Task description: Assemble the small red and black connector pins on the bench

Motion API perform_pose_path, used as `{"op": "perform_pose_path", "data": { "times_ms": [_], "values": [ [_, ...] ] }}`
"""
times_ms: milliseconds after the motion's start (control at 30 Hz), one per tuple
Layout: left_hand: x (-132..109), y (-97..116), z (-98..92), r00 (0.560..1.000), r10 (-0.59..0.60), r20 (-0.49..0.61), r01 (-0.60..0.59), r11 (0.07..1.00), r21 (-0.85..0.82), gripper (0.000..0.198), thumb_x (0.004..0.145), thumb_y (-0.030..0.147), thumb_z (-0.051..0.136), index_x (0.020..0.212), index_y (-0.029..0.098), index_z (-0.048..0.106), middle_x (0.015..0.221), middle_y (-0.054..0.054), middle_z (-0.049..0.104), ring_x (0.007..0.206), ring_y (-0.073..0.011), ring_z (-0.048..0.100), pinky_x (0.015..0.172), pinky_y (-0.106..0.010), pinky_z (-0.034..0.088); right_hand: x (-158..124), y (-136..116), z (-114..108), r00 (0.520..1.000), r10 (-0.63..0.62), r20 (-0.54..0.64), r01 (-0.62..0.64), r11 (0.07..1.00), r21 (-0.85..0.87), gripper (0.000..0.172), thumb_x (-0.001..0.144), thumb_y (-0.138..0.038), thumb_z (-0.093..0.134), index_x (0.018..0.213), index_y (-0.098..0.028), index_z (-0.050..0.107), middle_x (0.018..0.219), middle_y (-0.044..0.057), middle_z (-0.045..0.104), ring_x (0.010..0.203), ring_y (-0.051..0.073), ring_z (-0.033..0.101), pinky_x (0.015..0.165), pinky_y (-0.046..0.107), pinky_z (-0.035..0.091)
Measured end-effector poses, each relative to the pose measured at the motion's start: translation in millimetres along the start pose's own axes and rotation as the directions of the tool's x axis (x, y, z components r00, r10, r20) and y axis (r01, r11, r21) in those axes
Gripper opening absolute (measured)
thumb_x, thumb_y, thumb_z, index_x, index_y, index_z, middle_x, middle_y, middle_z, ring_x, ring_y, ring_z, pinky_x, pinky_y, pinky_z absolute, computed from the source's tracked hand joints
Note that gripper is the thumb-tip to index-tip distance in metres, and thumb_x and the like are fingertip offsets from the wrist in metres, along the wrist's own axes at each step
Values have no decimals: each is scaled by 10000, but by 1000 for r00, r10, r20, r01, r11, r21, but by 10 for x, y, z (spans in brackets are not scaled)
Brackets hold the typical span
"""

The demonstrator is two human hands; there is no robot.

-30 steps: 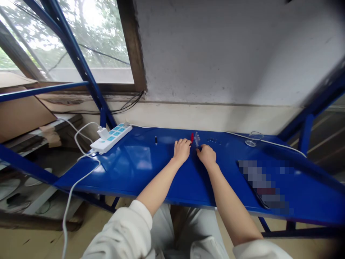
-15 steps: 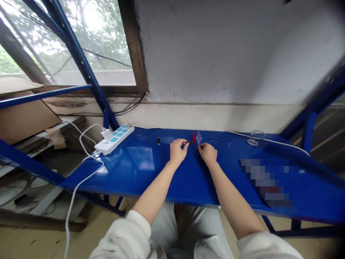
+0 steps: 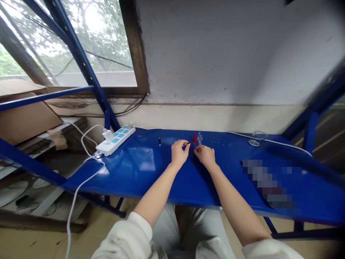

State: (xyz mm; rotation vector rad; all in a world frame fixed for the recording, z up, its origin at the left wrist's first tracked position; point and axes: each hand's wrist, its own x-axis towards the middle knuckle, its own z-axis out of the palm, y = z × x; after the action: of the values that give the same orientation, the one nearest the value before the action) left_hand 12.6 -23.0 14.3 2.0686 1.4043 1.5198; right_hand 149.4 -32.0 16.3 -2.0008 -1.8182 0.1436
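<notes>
Both my hands rest close together on the blue metal table [image 3: 140, 169], near its far edge. My left hand [image 3: 179, 153] is closed in a pinch on a small red-handled tool [image 3: 194, 138] whose red end sticks up past my fingers. My right hand [image 3: 205, 154] is curled, its fingertips on a small clear plastic part [image 3: 199, 139] just right of the red handle. A row of several tiny dark pieces [image 3: 217, 141] lies on the table a little right of my right hand. A small black piece [image 3: 159, 141] stands to the left of my left hand.
A white power strip with blue sockets [image 3: 115, 140] lies at the table's far left, its white cable hanging off the edge. A clear round dish [image 3: 254, 141] and a thin cable sit at the far right. Blue frame beams and cardboard [image 3: 24, 111] stand at left.
My left hand drew back slightly and tightened into a pinch on the red-handled tool. My right hand shifted a little left toward it. The view drifted slightly.
</notes>
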Motion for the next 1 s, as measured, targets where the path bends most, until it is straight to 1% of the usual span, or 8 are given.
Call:
{"op": "perform_pose_path", "data": {
  "times_ms": [133,233,433,600,733,833,1000],
  "values": [
    [5,-21,2,1000,-6,-24,6,1000,-15,73,748,198,548,801,172,592,758,-26,622,714,-133,552,725,-297,429,-49,-53,-38,996,-90,6,90,996,-22,120,740,-244,485,725,-195,594,729,18,635,711,142,562,642,253,272],
    [5,-23,3,999,-11,-30,10,1000,-21,86,760,207,536,814,172,592,773,-32,622,719,-135,556,729,-299,433,-48,-48,-41,992,-129,8,129,991,-43,117,743,-228,475,716,-189,582,731,23,636,713,139,555,630,250,255],
    [-1,7,-12,1000,-7,-15,6,999,-49,126,780,227,512,862,175,594,818,-46,626,747,-143,562,749,-311,439,-43,-32,-28,979,-202,-37,195,971,-138,127,751,-191,438,712,-176,558,747,50,635,741,163,552,637,276,232],
    [-8,16,4,999,12,41,-8,995,-96,105,756,221,535,825,174,597,777,-32,620,696,-121,552,725,-286,451,-40,-39,-19,956,-270,-116,255,959,-127,129,757,-194,426,714,-174,546,750,52,624,729,162,532,637,278,213],
    [-7,-6,27,996,-16,84,30,985,-167,104,738,222,548,812,166,595,777,-27,625,667,-104,549,686,-259,456,-38,-33,-19,936,-315,-158,302,948,-102,134,757,-195,423,679,-171,528,725,42,612,695,147,522,626,267,199],
    [-5,-20,34,993,-45,108,65,980,-190,113,733,236,552,806,164,598,760,-23,625,649,-98,546,663,-249,455,-45,-32,-20,931,-328,-161,315,944,-99,137,757,-197,430,652,-169,513,701,28,600,664,131,515,617,261,195],
    [-10,-29,37,991,-42,127,65,980,-188,107,732,233,548,798,162,595,755,-22,616,640,-90,541,640,-233,453,-55,-39,-9,931,-336,-139,323,940,-112,152,764,-217,433,641,-169,508,694,32,597,632,128,505,622,259,206]
  ]
}}
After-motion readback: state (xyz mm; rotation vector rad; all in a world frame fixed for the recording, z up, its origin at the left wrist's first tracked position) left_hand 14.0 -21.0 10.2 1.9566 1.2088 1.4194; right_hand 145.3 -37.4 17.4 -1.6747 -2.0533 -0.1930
